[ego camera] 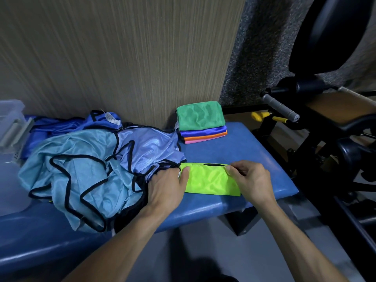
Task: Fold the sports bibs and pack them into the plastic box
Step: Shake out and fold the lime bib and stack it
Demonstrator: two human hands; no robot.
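Observation:
A neon yellow-green bib (209, 179), folded into a small rectangle, lies on the blue padded bench (234, 143). My left hand (165, 187) grips its left edge, thumb on top. My right hand (251, 179) pinches its upper right corner between thumb and fingers. Left of it lies a heap of unfolded light blue bibs (85, 174) with black trim. A stack of folded bibs (201, 122), green on top, then blue, orange and pink, sits by the wall. The clear plastic box (10, 123) stands at the far left edge, partly cut off.
A wood-grain wall panel (122, 58) backs the bench. Black gym equipment (325, 123) with a grey handle and yellow parts stands close on the right. The bench's front edge runs just below my hands; grey floor lies beneath.

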